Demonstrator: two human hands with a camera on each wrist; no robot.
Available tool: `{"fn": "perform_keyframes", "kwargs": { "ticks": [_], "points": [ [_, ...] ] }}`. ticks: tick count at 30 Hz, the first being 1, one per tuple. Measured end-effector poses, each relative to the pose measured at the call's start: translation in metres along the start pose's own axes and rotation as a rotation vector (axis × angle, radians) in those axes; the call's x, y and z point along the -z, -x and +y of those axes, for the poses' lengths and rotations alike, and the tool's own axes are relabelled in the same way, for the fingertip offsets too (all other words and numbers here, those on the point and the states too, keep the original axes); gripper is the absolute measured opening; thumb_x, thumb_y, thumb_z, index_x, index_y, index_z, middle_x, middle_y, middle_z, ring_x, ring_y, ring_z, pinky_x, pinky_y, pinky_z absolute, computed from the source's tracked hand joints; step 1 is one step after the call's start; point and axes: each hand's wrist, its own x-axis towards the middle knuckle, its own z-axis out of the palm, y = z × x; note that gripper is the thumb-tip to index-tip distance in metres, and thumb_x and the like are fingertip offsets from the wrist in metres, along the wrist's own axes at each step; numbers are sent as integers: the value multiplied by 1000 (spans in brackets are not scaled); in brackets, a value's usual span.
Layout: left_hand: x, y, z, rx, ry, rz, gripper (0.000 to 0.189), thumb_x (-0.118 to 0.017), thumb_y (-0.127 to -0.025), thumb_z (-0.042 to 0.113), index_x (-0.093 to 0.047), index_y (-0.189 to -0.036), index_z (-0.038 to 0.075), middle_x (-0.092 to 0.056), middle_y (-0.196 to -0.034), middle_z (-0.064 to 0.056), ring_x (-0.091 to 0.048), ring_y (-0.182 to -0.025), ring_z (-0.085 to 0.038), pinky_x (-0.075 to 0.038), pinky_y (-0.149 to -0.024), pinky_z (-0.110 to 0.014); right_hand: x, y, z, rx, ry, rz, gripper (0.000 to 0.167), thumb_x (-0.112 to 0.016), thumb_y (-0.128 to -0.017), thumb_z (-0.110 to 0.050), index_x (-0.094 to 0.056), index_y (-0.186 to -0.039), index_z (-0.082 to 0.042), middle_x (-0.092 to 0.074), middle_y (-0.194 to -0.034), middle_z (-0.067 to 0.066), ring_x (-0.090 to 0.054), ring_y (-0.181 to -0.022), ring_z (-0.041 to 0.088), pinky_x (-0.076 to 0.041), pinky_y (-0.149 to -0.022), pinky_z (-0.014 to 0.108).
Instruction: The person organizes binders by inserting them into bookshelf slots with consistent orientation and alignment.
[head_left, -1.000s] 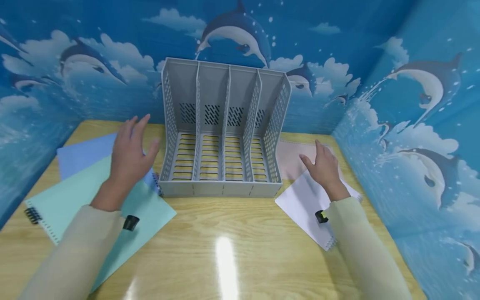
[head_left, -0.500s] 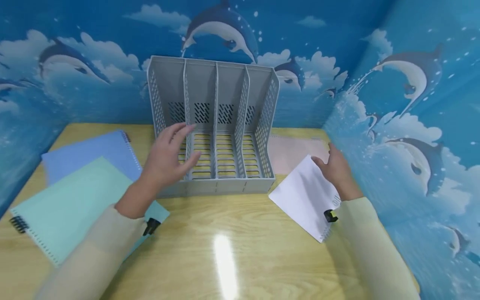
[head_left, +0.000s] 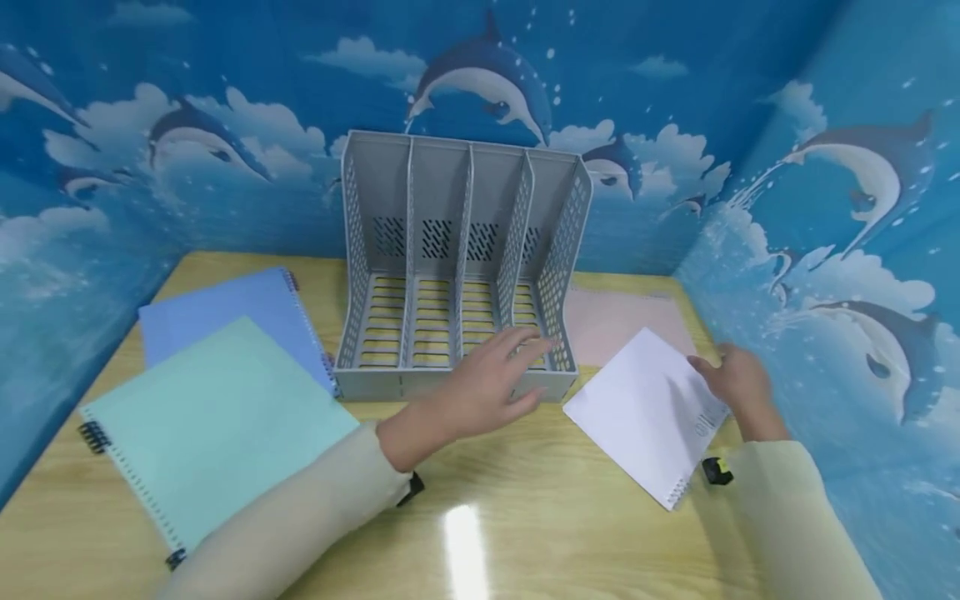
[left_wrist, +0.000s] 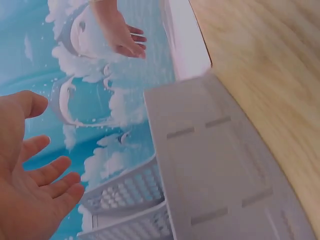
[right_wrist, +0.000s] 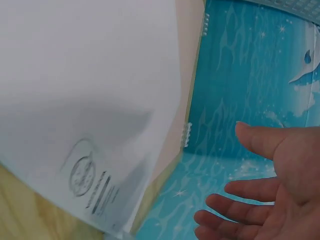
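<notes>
A grey file rack (head_left: 375,385) with several upright compartments stands at the back of the table. My left hand (head_left: 480,387) hovers before its front right edge, fingers loosely spread; in the left wrist view that hand (left_wrist: 35,185) holds nothing. Right of the rack, a white spiral notebook (head_left: 637,408) lies askew, partly over a pink notebook (head_left: 626,321). Beside the white notebook's right corner is my right hand (head_left: 738,383). Seen from the right wrist, its fingers (right_wrist: 250,207) are spread apart from the paper, with nothing between them and the thumb.
At the left a green spiral notebook (head_left: 225,433) overlaps a blue one (head_left: 217,317), which reaches the rack's left side. Dolphin-printed walls (head_left: 247,192) close off the back and sides of the wooden table (head_left: 570,517).
My left hand has swept right, from above the left notebooks to the rack's front right. My right hand has moved right, off the middle of the white notebook to its corner.
</notes>
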Motion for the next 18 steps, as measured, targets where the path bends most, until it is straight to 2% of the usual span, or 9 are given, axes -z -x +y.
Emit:
{"fn": "perform_keyframes", "kwargs": {
  "ticks": [3,6,11,14,18],
  "points": [
    [-11,-9,7,13,33,-43,54,-61,-94,28,-45,-143,12,-49,-140,-10,-46,-130,-25,-37,-111,-39,2,3,8,-32,5,-24,83,-49,-97,-48,-31,-138,22,-34,-135,45,-35,-122,60,-35,-99,66],
    [-21,-17,13,17,62,-118,52,-58,-96,29,-44,-144,15,-48,-141,-9,-46,-131,-24,-38,-110,-38,0,5,13,-59,-3,-42,84,-48,-97,-50,-30,-138,22,-34,-136,44,-35,-123,59,-35,-100,66],
    [-43,-24,24,-44,126,-216,52,-58,-97,28,-43,-144,12,-51,-138,-7,-50,-127,-20,-41,-107,-31,1,7,19,-67,5,-54,84,-46,-98,-50,-32,-137,23,-34,-135,44,-36,-121,59,-37,-98,65],
    [-60,-22,30,-66,116,-284,53,-57,-97,29,-42,-145,12,-51,-139,-6,-49,-128,-19,-39,-108,-29,1,7,21,-74,14,-69,85,-46,-98,-51,-31,-137,23,-34,-135,45,-36,-121,59,-37,-98,65],
    [-77,-20,36,-8,126,-370,55,-55,-97,32,-39,-147,15,-45,-146,-10,-42,-136,-22,-36,-112,-34,-1,7,24,-99,15,-94,87,-47,-97,-52,-29,-138,23,-32,-136,45,-34,-123,59,-37,-99,65]
  ]
}}
